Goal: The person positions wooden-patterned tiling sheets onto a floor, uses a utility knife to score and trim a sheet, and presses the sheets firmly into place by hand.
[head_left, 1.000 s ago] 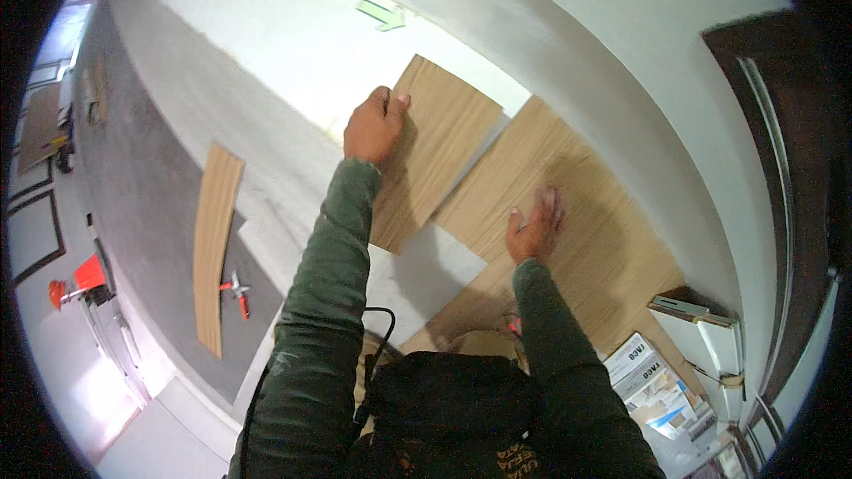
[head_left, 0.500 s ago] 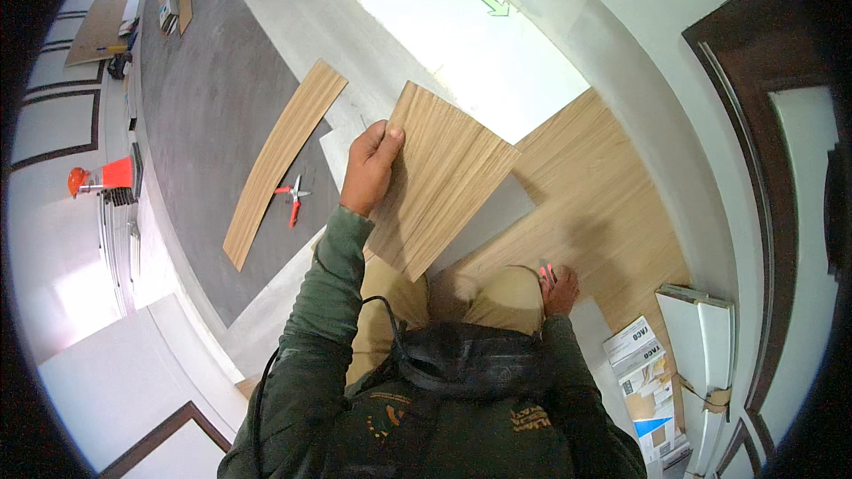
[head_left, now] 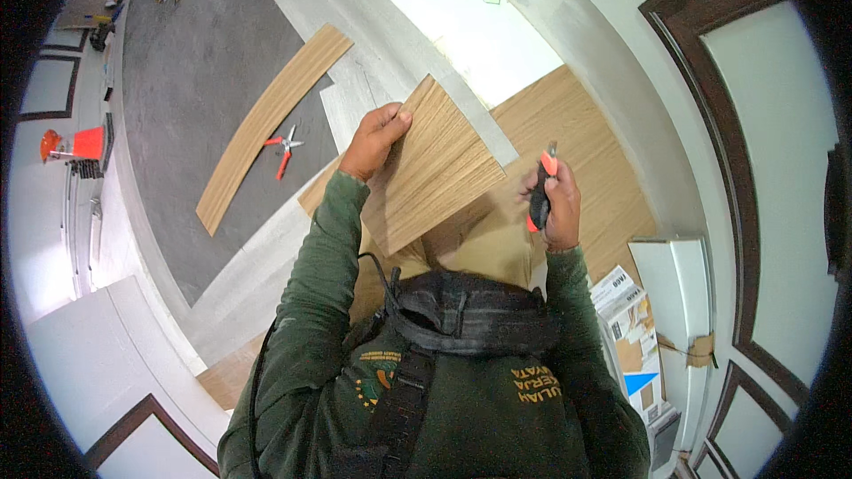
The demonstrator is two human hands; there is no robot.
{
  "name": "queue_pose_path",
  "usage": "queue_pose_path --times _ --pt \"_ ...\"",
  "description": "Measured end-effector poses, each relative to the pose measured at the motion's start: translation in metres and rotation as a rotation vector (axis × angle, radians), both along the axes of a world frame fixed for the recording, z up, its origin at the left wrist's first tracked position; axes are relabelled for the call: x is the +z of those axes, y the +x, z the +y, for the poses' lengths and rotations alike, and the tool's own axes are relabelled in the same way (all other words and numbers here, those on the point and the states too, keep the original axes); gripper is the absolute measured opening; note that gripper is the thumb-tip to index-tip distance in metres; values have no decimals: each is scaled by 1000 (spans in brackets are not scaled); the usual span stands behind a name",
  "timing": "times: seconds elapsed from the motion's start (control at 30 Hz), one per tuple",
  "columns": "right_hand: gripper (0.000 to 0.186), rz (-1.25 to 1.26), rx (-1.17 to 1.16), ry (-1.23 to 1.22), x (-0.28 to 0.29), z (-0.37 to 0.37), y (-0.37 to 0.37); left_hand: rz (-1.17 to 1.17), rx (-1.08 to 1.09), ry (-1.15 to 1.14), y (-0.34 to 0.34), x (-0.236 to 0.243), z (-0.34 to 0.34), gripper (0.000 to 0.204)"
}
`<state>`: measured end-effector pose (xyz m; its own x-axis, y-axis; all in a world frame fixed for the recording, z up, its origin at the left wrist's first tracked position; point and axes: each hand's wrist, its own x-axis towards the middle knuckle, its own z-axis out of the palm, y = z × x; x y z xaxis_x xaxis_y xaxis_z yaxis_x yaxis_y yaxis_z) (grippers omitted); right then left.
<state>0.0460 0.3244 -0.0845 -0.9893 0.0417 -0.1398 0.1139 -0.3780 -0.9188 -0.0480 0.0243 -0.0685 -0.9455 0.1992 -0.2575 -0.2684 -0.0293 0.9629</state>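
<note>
My left hand (head_left: 374,144) grips the upper left edge of a cut piece of wood-look floor plank (head_left: 439,173), thumb on its top face. The piece is held up at a slant in front of my knees. In my right hand (head_left: 563,208) is a red and black utility knife (head_left: 539,195), its tip pointing up and away from me. The knife is just right of the plank piece and apart from it. Whether its blade is out is hard to make out.
A long wood-look strip (head_left: 266,129) and red-handled snips (head_left: 285,149) lie on the dark grey floor to the left. Laid wood-look flooring (head_left: 603,160) covers the right side, near printed cartons (head_left: 635,328) and a white panel (head_left: 679,279). A dark-framed door (head_left: 710,80) stands at right.
My right hand has risen from beside my knee with the utility knife, up to the right of the plank piece. My left hand still holds the piece. The whole view has shifted slightly.
</note>
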Motion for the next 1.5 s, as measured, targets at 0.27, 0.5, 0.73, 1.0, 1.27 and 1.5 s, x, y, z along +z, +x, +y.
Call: queue_pose_path --times 0.27,0.5,0.73,1.0,1.27,1.5 --pt "45 8 406 -45 68 -71 58 103 -29 62 78 -9 -37 34" --pt "48 83 503 -30 82 -110 96 353 143 0 122 13 -32 33" --pt "41 29 529 139 106 -122 103 452 382 -36 131 34 -28 47" --pt "27 180 500 351 122 -121 111 427 366 26 134 45 -36 55" --pt "25 597 650 882 150 -114 107 455 320 2 132 44 -33 56" --pt "32 571 692 973 154 -98 106 392 277 -69 132 46 -16 57"
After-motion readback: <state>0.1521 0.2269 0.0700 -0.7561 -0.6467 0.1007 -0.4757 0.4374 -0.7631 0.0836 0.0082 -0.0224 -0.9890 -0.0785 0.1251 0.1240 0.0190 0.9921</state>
